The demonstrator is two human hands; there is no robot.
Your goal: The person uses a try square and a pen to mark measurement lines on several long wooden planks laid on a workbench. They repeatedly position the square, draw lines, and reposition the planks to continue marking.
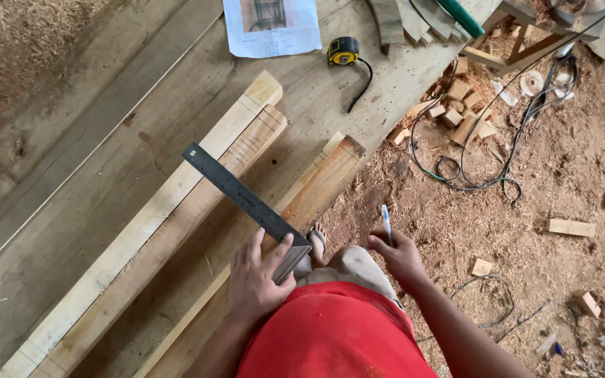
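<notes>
Head view: left hand [257, 276] presses try square [246, 204] stock against plank [302, 203]; right hand [397, 253] grips pen [386, 222] beside square. Seat stock flush before marking.

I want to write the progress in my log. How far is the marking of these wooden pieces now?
Looks done: the long beams carry pencil lines near their far ends. In hand: the left hand presses a try square across the beams, while the right hand holds a pen away from the wood. Left: no line yet visible at the blade.
</notes>
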